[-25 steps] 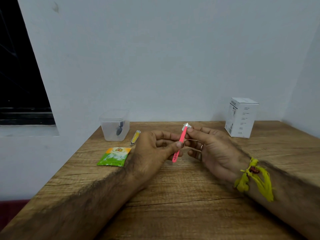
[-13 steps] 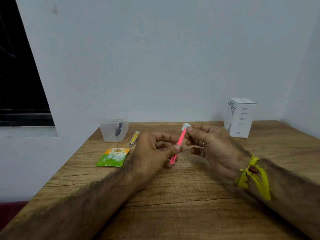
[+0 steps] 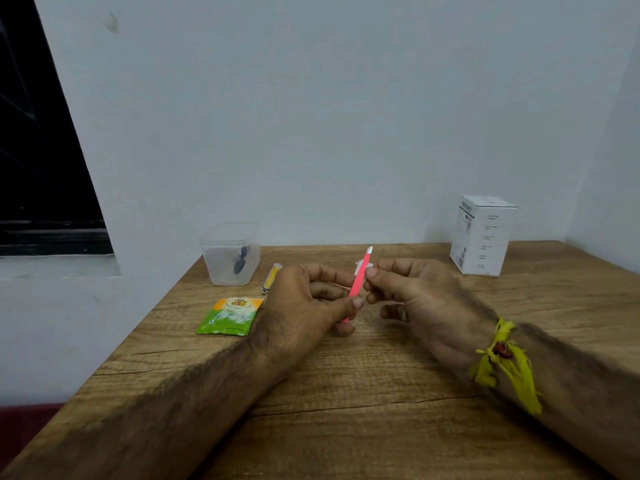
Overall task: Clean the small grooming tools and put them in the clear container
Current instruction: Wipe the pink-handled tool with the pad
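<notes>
A single wide-angle view comes from the person's head, facing forward and slightly down across the wooden counter [image 3: 381, 393] toward the pale wall behind it. Both forearms enter from the bottom edge, so the camera sits close above the counter's near side. The counter's far edge, where it meets the wall, lies about mid-frame. Left of the counter a dark window [image 3: 38, 150] fills the frame's edge. Straight lines bow outward near the borders.

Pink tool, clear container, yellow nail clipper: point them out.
pink tool [image 3: 358, 277]: head view, mid shaft.
clear container [image 3: 221, 268]: head view, front wall.
yellow nail clipper [image 3: 270, 277]: head view, yellow body.
</notes>
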